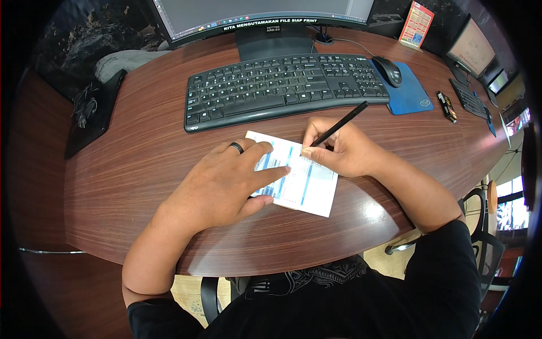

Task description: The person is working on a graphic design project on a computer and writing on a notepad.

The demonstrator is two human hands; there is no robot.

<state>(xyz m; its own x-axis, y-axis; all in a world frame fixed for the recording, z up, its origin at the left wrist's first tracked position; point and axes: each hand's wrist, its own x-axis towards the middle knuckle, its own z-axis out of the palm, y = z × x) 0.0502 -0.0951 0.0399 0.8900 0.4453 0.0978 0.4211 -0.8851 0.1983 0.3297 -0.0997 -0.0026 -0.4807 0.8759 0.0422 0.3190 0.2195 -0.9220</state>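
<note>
A white paper pad with blue printed bands lies slantwise on the brown wooden desk. Across its left part rests my left hand, fingers spread and pressing flat on the sheet, with a dark ring on one finger. My right hand is closed around a black pen, at the pad's upper right. The pen slopes up to the right, and its tip is hidden behind my fingers, close to the paper.
A black keyboard stands just beyond the pad, under a monitor. Right of it, a black mouse sits on a blue mouse pad. A small dark box lies farther right. A flat black device with a coiled cable is at left.
</note>
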